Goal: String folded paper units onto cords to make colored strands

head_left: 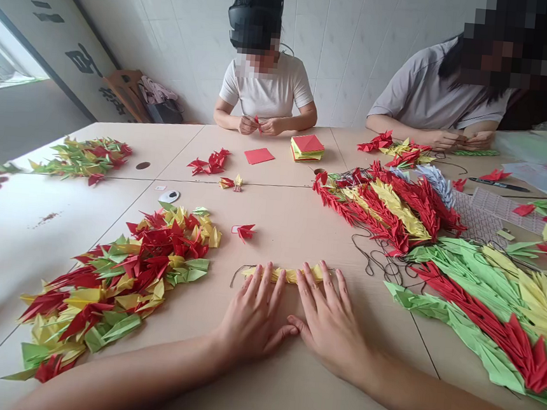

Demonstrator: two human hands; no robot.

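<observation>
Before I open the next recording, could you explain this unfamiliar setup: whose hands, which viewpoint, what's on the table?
There is no machine. The single picture comes from a camera worn on a person's head, looking forward and down, so the bare left hand and right hand in front are the wearer's. Both lie flat over a short yellow folded-paper strand on the table, covering rather than grasping it. A loose heap of red, yellow and green paper cranes lies to the left, longer strands to the right, and a stack of square paper farther back. Two other people sit opposite.

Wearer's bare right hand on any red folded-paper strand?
No, the right hand rests its fingers on a yellow folded-paper strand.
</observation>
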